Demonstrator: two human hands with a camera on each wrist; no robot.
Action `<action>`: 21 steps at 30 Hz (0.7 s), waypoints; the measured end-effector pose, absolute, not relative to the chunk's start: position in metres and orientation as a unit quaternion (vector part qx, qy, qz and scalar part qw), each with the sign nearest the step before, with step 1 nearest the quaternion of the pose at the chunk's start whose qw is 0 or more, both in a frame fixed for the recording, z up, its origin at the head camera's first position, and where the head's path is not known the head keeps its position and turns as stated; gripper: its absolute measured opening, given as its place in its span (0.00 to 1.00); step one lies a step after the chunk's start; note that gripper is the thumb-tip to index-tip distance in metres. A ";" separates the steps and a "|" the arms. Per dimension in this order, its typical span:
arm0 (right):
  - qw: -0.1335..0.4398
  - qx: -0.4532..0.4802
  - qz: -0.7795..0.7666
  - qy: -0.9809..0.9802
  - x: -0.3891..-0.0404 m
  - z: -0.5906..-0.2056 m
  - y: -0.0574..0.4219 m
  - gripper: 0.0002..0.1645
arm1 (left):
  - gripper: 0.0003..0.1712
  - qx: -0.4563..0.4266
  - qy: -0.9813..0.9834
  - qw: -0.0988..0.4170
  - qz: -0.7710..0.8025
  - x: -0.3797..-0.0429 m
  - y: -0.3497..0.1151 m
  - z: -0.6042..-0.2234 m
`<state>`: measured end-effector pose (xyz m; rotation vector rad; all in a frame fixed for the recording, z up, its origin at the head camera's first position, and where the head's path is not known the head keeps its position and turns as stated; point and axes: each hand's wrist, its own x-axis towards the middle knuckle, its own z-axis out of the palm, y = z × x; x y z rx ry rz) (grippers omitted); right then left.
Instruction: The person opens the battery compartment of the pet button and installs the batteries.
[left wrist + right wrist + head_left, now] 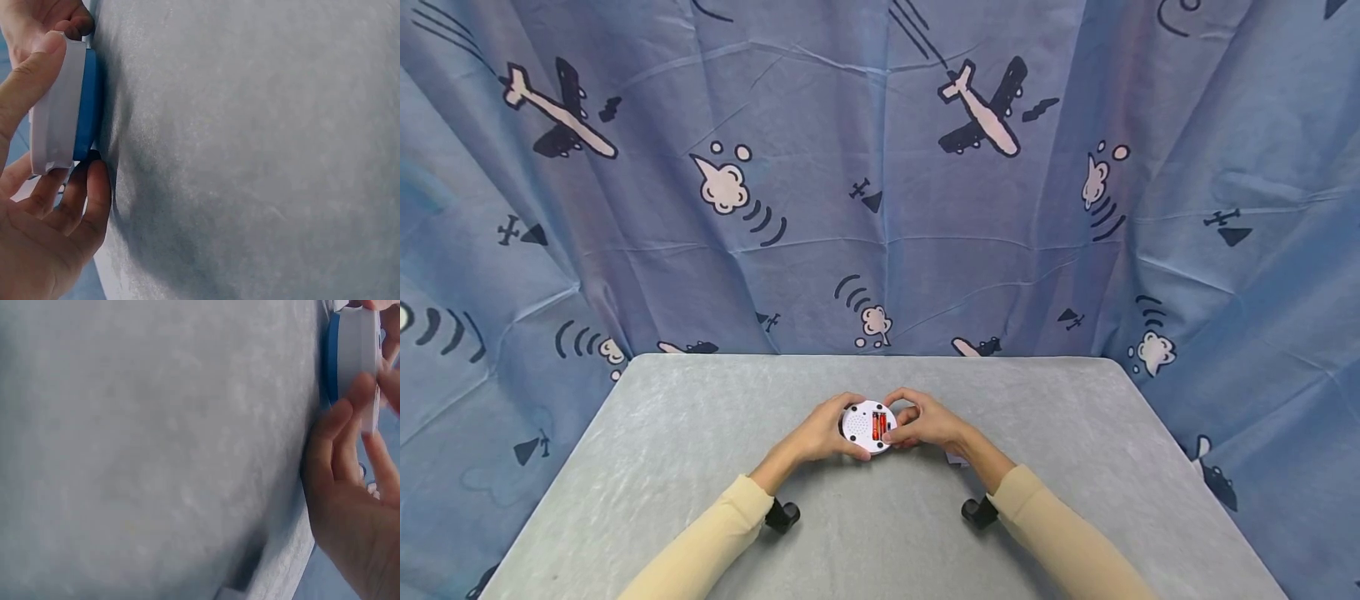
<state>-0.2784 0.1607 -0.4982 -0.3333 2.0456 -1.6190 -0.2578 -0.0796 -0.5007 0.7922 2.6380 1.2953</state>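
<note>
A round white battery-powered device point(859, 427) is held with its underside up over the table. That face has speaker holes, dark round feet and an uncovered battery compartment with red batteries point(879, 426). Its lower part is blue, as the left wrist view shows on the device point(59, 112). My left hand point(822, 432) grips the left edge, thumb at the near side and fingers at the far side. On the right, my right hand point(931, 421) holds the rim with curled fingers, its thumb by the batteries. In the right wrist view the fingers point(325, 440) lie along the device's side point(357, 347).
A small pale piece point(957, 459) lies on the table, partly hidden under the right forearm. The grey-covered table point(700, 400) reaches back to a blue curtain point(820, 208) with printed airplanes. Black wrist mounts point(782, 517) sit below both sleeves.
</note>
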 end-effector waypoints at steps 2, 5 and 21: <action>0.247 -0.123 -0.595 0.755 -0.278 -0.498 0.159 0.30 | 0.49 0.258 0.867 0.051 0.423 -0.258 -0.080 -0.501; 0.241 -0.123 -0.593 0.758 -0.278 -0.498 0.158 0.28 | 0.49 0.250 0.867 0.055 0.426 -0.258 -0.080 -0.501; 0.204 -0.196 -0.524 0.803 -0.283 -0.487 0.197 0.31 | 0.51 0.243 0.872 0.052 0.422 -0.256 -0.082 -0.502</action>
